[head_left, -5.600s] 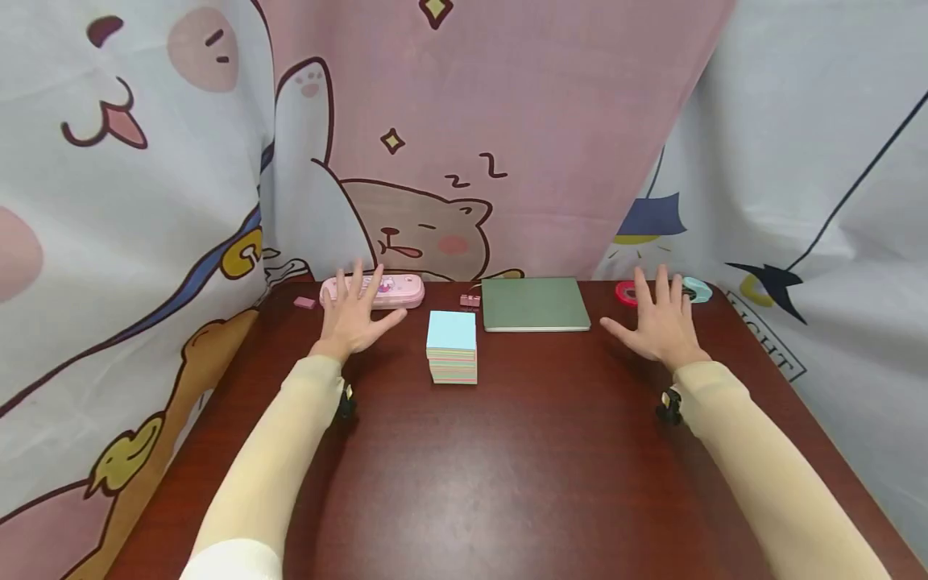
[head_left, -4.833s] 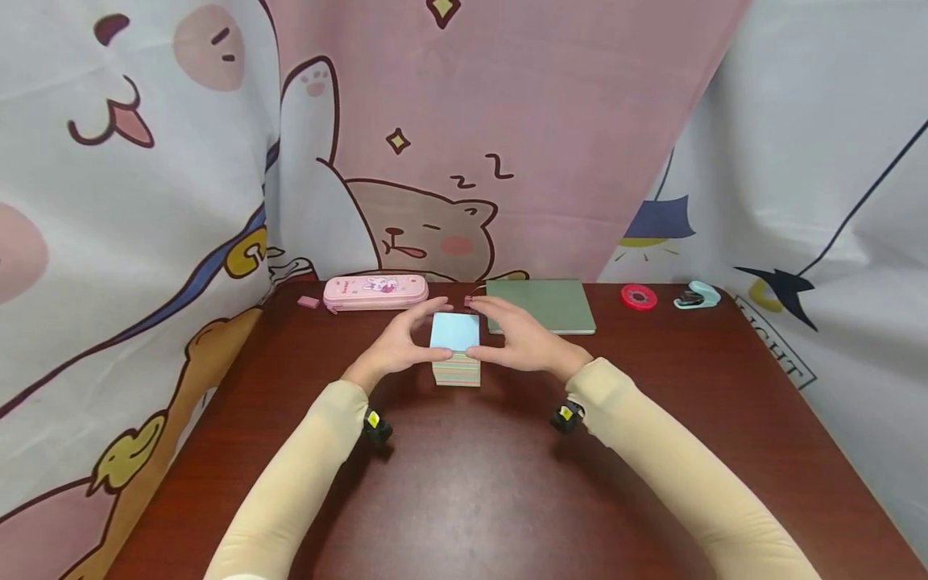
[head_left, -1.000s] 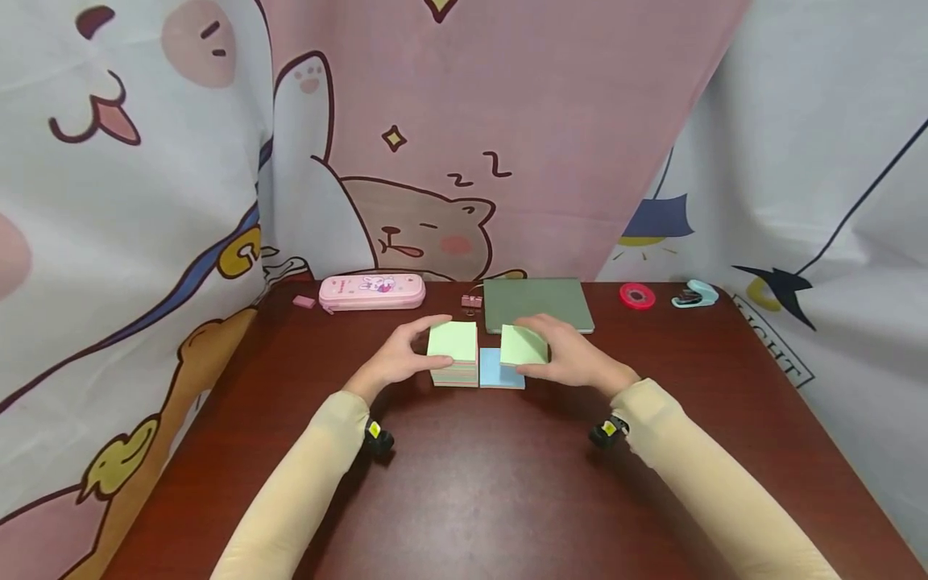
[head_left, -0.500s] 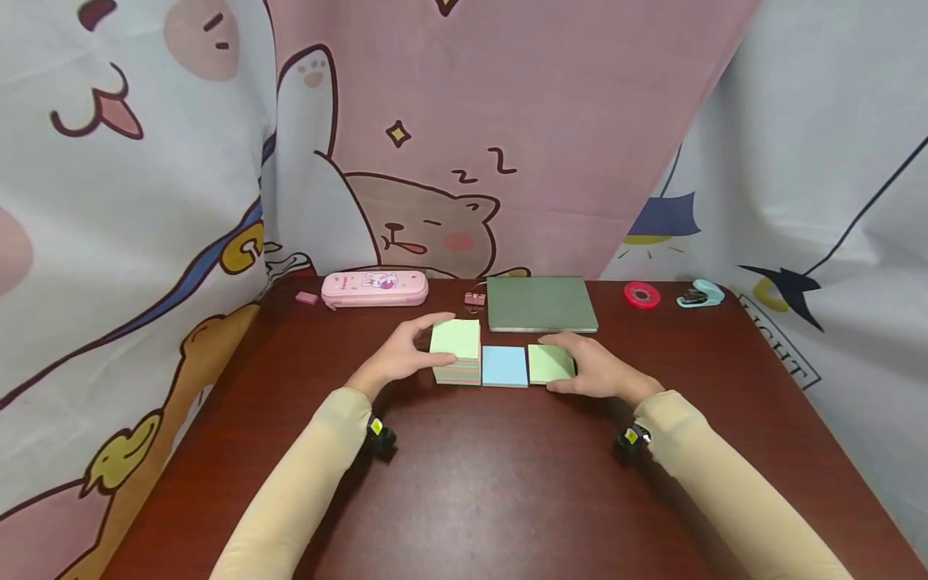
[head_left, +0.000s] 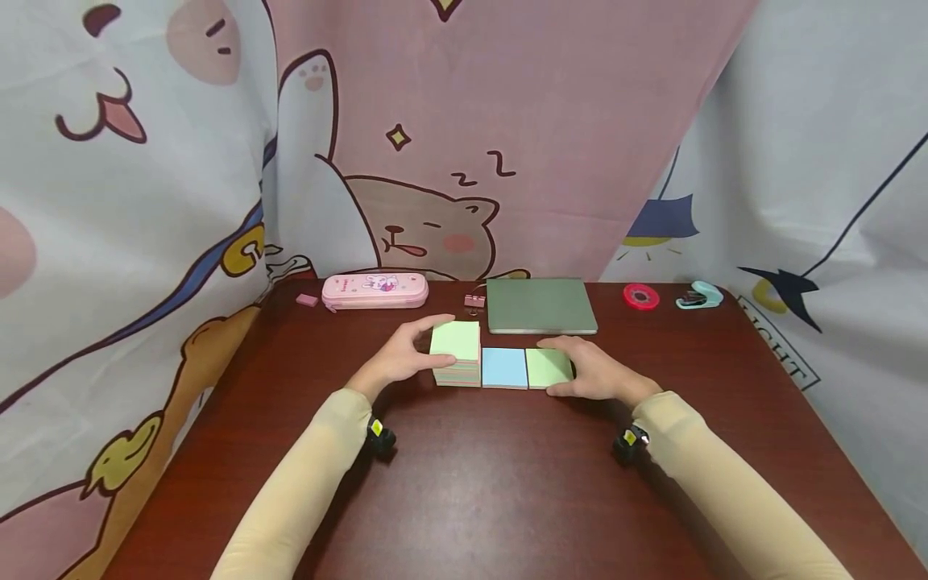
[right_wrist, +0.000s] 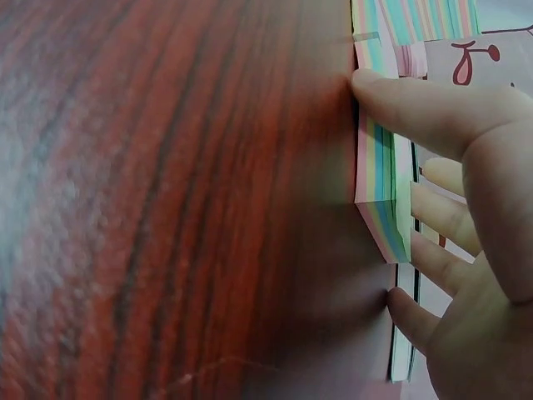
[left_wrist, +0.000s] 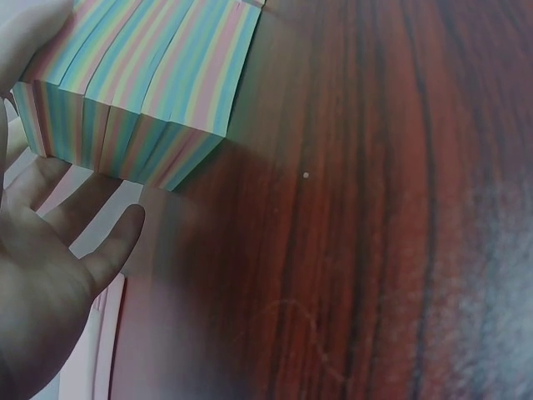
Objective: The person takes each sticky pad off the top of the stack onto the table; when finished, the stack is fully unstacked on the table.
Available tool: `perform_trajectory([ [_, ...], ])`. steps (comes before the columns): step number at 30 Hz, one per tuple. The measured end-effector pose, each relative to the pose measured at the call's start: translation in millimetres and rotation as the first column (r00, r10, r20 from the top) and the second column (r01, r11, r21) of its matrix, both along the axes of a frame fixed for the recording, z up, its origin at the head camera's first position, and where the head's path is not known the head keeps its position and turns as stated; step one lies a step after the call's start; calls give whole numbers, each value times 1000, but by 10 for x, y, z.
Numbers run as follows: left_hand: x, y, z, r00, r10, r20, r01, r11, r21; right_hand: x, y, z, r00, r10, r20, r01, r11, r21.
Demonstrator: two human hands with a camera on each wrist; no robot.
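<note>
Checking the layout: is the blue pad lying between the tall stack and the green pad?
Yes, in the head view the blue pad sits between the tall stack and the green pad.

Dark wood table (head_left: 464, 483): note stacks (head_left: 455, 354), notebook (head_left: 540, 304), pencil case (head_left: 374, 291).
</note>
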State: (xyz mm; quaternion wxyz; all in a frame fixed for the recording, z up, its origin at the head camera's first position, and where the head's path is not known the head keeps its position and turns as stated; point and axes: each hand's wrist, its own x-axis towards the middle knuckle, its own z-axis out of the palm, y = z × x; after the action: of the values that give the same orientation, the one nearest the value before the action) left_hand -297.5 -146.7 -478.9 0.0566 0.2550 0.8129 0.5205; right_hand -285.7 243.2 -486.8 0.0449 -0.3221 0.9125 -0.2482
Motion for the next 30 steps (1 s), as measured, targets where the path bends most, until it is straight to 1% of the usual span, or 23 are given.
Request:
perform_trajectory([
  [4, 1, -4, -23, 1000, -7, 0, 7, 1000, 11, 4, -10, 9, 1000, 3, 1, -3, 1000, 11],
  [9, 5, 1, -59, 1000, -15, 9, 15, 1000, 21, -2, -126, 96, 998, 0, -64, 0, 1000, -9],
  [11, 8, 0, -71, 1000, -13, 12, 13, 1000, 26, -8, -253, 163, 996, -3, -85, 0, 1000, -30],
  [15, 13, -3, -77, 1000, -13, 15, 13, 999, 33, -13, -620, 314, 998, 3, -67, -7, 998, -64],
  [19, -2, -2, -76, 1000, -28, 5, 28, 999, 41, -32, -1017, 430, 997, 49, -61, -55, 994, -100],
  [22, -11, -1, -66, 999, -43, -7, 44, 997, 57, -55, -1250, 475, 993, 92, -76, -100, 990, -96],
  [26, -13, 7, -44, 998, -63, -14, 64, 995, 72, -66, -1413, 493, 989, 118, -91, -126, 988, -91],
  [30, -15, -3, -56, 998, -67, -12, 68, 995, 72, -70, -1452, 485, 988, 114, -105, -124, 988, -93],
])
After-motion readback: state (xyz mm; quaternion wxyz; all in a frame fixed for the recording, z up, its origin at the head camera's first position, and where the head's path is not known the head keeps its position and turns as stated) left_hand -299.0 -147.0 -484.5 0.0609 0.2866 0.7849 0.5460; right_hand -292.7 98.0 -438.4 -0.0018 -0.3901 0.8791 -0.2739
